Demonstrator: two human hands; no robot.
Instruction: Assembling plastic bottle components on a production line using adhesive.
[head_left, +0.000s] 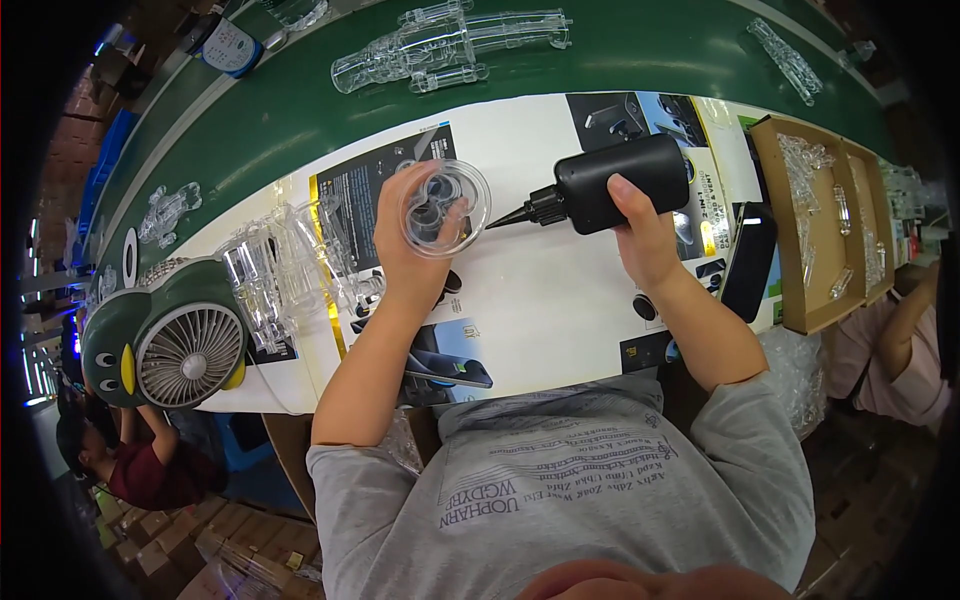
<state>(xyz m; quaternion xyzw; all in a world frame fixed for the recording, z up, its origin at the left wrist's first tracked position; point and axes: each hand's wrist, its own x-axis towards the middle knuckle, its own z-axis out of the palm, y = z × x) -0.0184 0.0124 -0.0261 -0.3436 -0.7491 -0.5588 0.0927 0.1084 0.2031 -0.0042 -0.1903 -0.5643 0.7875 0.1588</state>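
The left hand (402, 240) grips a clear round part (447, 205) above the table (610, 70). The right hand (645, 235) grasps a black bottle (625, 180), its nozzle (518, 214) pointing left, near the part's rim.

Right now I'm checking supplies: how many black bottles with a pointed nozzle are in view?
1: the black bottle in the right hand, its nozzle pointing toward the left hand. Others could be hidden.

1. Two bare hands (395, 235) are showing.
2. One black bottle (630, 185) is showing.
3. One round clear container (445, 205) is showing.
4. One green fan (190, 358) is showing.
5. One two-compartment cardboard tray (795, 285) is showing.
6. At least two other people (160, 465) are showing.
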